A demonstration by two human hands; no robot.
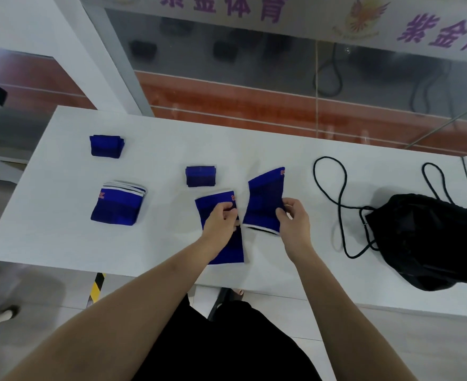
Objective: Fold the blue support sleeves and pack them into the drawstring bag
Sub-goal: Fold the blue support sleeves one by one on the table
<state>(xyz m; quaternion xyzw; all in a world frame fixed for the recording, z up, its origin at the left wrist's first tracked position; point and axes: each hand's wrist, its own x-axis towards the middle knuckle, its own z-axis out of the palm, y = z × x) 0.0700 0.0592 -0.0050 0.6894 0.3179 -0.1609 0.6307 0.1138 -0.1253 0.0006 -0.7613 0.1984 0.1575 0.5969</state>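
Near the table's (61,243) front edge, our left hand (221,220) pinches one flat sleeve (228,248); our right hand (294,218) pinches a second sleeve (265,199), lifted. The bag (430,243) lies at the right end.

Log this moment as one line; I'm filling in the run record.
stage: folding | left hand: holds flat sleeve | right hand: holds second sleeve | drawstring bag: right, on table

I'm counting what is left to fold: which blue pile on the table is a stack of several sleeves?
The stack at the near left, whose layered white edges show along its top. The two small folded bundles, far left and centre, show none.
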